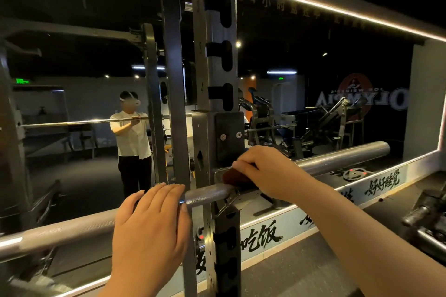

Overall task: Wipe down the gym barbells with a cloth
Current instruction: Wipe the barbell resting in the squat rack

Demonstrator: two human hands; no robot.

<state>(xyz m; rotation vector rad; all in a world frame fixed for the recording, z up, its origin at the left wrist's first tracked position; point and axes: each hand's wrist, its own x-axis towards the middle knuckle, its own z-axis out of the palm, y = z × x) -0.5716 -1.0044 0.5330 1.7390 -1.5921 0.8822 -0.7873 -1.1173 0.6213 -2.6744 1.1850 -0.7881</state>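
Observation:
A steel barbell (342, 160) lies across the rack hook, running from the lower left up to the right, its knurled shaft passing in front of the upright. My left hand (150, 222) rests on top of the bar left of the upright, fingers laid over it. My right hand (264, 171) presses a dark reddish-brown cloth (235, 177) onto the bar where it sits on the hook, fingers curled over the cloth. Most of the cloth is hidden under that hand.
The rack upright (218, 67) with keyhole slots stands right in front of me. Behind it a large wall mirror (313, 62) reflects a person in a white shirt (131, 137) and gym machines. A weight plate (354, 173) lies near the mirror's base; dark equipment (427, 214) sits at right.

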